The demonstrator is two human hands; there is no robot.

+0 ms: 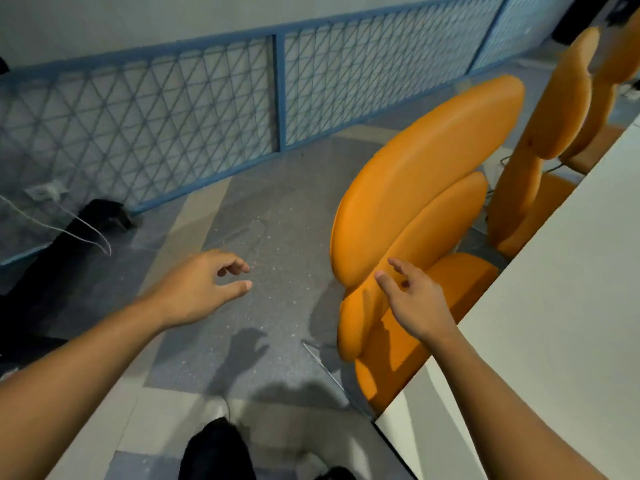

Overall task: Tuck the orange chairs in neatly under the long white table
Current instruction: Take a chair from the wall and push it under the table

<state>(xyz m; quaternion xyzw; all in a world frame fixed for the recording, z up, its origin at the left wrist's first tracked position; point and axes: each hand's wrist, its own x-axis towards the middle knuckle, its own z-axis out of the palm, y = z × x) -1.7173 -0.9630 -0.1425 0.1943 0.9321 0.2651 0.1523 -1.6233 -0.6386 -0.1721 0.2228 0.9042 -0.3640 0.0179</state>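
The nearest orange chair stands beside the long white table, its seat partly under the table's edge. A second orange chair and a third orange chair line up farther along the table at the upper right. My right hand hovers open just in front of the nearest chair's lower back, fingers spread, holding nothing. My left hand floats open over the floor to the chair's left, fingers loosely curled and apart from the chair.
A blue mesh fence runs along the wall at the left and back. A black object with a white cable lies on the grey floor at left. My dark shoe shows at the bottom.
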